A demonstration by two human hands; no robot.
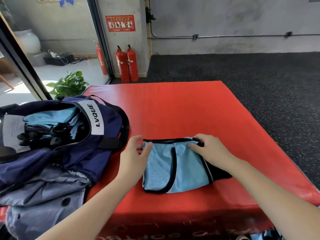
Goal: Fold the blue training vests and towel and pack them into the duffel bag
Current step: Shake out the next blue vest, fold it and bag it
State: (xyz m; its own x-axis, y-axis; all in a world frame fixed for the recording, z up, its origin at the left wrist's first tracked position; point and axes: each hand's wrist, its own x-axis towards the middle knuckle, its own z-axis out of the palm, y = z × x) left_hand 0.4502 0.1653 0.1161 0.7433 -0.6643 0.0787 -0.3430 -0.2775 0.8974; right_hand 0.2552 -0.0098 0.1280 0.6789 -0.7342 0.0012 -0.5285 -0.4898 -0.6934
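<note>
We are at the near edge of a red mat (181, 108), which runs away from us to a far edge bordering dark speckled floor (242, 70); its right edge slants down beside that same floor. Most of the mat beyond and to the right of our hands lies bare. The left side is crowded by the open navy duffel bag (72, 135), which overhangs the mat's left edge; folded light blue cloth (50, 116) already sits inside its mouth. Two red fire extinguishers (127, 64) stand against the wall past the far left corner, and a green plant (69, 84) sits behind the bag.

A folded blue vest (174, 167) with black trim lies flat on the mat near us, just right of the bag. Our left hand (134, 158) pinches its far left corner between thumb and curled fingers. Our right hand (207, 149) grips the far right corner, fingers curled over the black edge.
</note>
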